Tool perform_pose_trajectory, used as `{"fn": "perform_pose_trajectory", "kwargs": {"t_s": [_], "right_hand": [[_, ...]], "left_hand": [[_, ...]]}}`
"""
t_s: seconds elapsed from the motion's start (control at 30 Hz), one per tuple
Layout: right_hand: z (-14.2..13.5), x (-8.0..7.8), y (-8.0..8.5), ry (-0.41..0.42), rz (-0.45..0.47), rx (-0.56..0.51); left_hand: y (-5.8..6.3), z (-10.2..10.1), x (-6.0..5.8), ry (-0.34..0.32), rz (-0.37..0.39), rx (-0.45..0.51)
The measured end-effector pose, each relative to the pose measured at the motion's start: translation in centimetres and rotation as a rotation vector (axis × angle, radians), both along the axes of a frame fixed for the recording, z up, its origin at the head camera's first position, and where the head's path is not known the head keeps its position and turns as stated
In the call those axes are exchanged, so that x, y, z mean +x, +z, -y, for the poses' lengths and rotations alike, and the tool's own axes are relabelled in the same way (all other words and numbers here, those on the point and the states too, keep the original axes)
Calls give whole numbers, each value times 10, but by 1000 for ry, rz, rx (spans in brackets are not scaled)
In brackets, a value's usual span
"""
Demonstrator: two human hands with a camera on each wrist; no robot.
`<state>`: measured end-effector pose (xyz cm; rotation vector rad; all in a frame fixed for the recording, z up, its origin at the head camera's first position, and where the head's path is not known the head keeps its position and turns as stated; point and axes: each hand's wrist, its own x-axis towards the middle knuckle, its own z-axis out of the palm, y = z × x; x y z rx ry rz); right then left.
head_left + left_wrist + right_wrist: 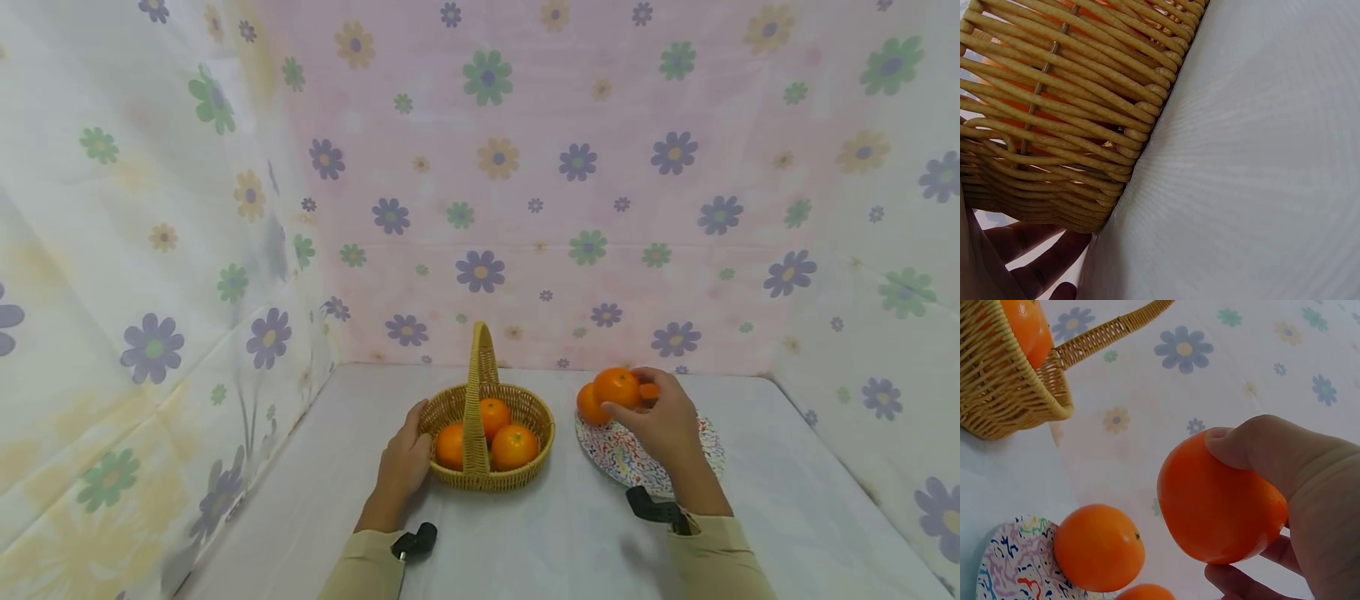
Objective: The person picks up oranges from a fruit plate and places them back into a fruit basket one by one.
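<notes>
My right hand [666, 417] pinches an orange [617, 388] between thumb and fingers, over the far side of a speckled plate [622, 454]. In the right wrist view, the thumb presses the top of this orange [1219, 497] and fingers support it from below. Another orange [1100, 548] sits on the plate, with part of a further one [1146, 594] at the frame's bottom edge. My left hand [403, 462] holds the left end of a wicker basket [525, 479]; in the left wrist view its fingers [1054, 262] reach round the woven wall [1054, 131]. Several oranges [514, 447] lie inside the basket.
The basket's tall arched handle [476, 400] rises over its middle. Basket and plate stand side by side on a white-covered table [525, 542]. Flower-printed cloth [525, 183] hangs behind and at both sides.
</notes>
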<state>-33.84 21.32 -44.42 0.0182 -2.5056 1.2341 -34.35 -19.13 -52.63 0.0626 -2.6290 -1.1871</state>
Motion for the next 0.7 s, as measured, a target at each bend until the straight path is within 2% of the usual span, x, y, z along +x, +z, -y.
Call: {"fn": "perform_pose_trajectory", "kwargs": {"t_s": [0.3,0.7], "right_hand": [[16,1,4,66,9,0],[40,0,-6,149,-3,66]], "left_hand": [[2,1,-2,-7,4,-6],[-1,0,0,4,4,0]]}}
